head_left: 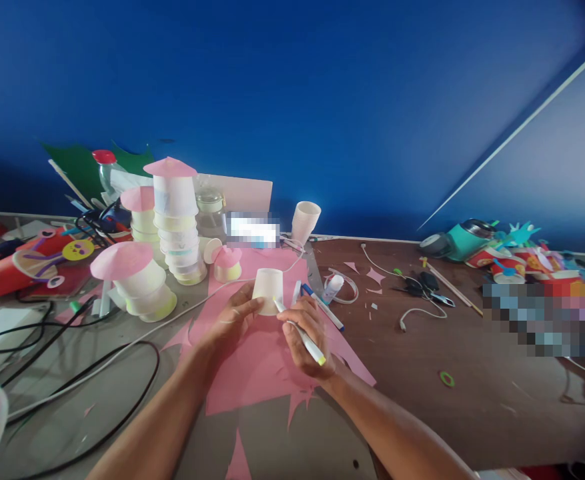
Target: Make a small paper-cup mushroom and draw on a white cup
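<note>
My left hand (239, 308) grips a small white paper cup (268, 288) by its left side, upside down over pink paper (242, 383). In my right hand (308, 333) is a white marker (308, 345) with a yellow-green end, its tip at the cup's lower right side. Just right of the cup lie a blue-and-white marker (329, 313) and a glue stick (333, 289). To the left stand stacked paper cups (175, 220) topped with a pink paper cone (171, 167), and a shorter stack (145, 287) with a pink top.
Cables (122, 360) run across the left side. A glass jar (211, 212) and a stack of white cups (305, 221) stand at the back. Keys (422, 285), paper scraps (375, 275) and a green ring (447, 379) lie to the right, beyond them red cups (507, 270).
</note>
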A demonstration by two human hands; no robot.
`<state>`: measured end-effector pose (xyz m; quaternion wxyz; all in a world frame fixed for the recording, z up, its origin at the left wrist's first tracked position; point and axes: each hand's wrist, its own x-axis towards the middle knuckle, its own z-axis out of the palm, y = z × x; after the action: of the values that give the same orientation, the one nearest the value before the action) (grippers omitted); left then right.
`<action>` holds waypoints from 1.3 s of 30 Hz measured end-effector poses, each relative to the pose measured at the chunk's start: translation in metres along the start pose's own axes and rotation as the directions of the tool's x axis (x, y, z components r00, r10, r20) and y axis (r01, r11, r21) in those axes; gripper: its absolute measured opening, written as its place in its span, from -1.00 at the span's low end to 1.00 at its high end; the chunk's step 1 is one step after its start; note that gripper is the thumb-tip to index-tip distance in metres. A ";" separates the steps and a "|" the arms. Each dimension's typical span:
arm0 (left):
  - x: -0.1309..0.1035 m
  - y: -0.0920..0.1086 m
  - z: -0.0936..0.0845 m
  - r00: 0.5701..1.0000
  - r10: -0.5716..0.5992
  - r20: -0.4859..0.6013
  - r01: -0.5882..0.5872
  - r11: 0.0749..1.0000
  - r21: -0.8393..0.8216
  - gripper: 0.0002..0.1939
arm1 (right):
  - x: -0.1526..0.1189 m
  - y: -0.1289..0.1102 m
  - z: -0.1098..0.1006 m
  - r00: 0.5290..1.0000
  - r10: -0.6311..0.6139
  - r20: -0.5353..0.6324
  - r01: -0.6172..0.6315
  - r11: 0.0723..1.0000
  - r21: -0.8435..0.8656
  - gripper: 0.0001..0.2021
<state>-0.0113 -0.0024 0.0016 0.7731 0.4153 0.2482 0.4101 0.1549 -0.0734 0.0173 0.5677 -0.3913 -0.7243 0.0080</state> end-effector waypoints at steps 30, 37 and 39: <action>0.001 0.001 0.001 1.000 0.004 0.010 -0.004 1.000 0.031 -0.52 | -0.003 0.006 0.000 0.998 0.057 -0.017 -0.058 0.998 -0.033 -0.80; 0.000 0.003 0.003 1.000 -0.001 0.008 0.001 1.000 0.011 -0.55 | -0.005 0.008 0.001 0.999 0.050 -0.009 -0.050 0.999 -0.022 -0.81; 0.000 0.003 0.004 1.000 -0.004 0.002 0.004 1.000 0.014 -0.56 | -0.004 0.008 0.001 0.998 0.066 -0.011 -0.066 0.997 -0.035 -0.80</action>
<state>-0.0102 -0.0030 0.0065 0.7712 0.4209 0.2509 0.4064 0.1590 -0.0699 0.0097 0.5637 -0.4249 -0.7083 0.0121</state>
